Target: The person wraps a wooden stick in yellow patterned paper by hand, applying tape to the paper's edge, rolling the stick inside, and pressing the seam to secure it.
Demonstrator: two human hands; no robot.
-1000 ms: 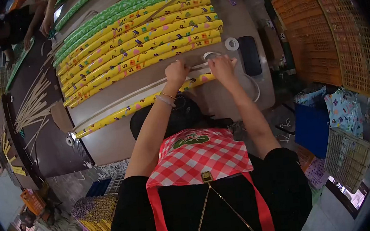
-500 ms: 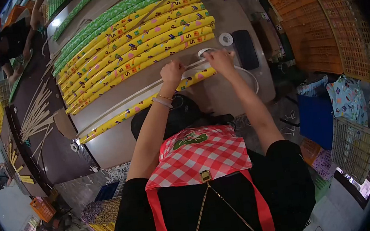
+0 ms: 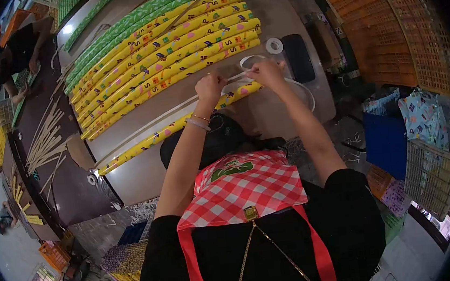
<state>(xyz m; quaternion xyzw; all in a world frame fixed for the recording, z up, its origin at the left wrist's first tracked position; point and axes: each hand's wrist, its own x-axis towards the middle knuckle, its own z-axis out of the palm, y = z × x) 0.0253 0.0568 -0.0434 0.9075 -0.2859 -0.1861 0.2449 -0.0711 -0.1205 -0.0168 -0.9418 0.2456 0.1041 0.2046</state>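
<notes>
My left hand [image 3: 209, 89] is closed in a pinch on a long pale strip [image 3: 238, 76], above a roll of yellow patterned wrapping paper [image 3: 149, 142]. A short way to the right, my right hand [image 3: 268, 73] pinches the same strip, so a short length spans the gap between both hands. Leftward the strip runs along the far side of the yellow roll. Past my right hand it bends into loose loops. My fingertips are too small in view to show fine detail.
Several yellow rolls [image 3: 173, 53] and green rolls [image 3: 117, 31] lie side by side beyond my hands. A tape roll [image 3: 274, 46] and a dark phone-like slab [image 3: 298, 57] lie at right. Loose strips [image 3: 46, 139] cover the left table, near a co-worker [image 3: 16, 52]. Orange crates [image 3: 371, 23] stand right.
My hands stay in nearly the same place, with the right fingers now stretched toward the left hand along the strip. The co-worker at far left has shifted slightly.
</notes>
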